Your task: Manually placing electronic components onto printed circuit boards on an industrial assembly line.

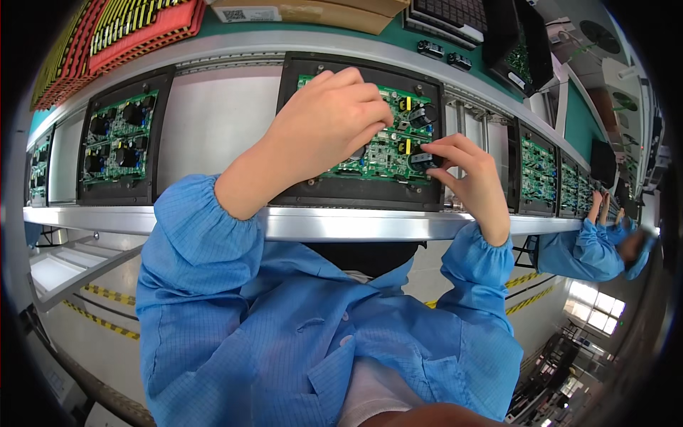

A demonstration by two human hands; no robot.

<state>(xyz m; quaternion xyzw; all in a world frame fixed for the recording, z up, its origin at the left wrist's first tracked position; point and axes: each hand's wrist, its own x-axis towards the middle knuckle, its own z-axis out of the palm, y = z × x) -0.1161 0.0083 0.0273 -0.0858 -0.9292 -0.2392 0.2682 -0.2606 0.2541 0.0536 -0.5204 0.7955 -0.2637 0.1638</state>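
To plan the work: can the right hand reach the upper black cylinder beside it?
Probably yes: nothing covers the upper cylinder, and the right hand is close, though its fingers touch the lower cylinder.

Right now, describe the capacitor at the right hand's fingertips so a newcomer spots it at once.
On the silver-railed conveyor, find the black tray beneath the left hand. Near the right edge of its green circuit boards, look just below the upper black capacitor to the lower black cylindrical capacitor. Only the lower one is pinched by the right hand; the upper one touches neither hand.
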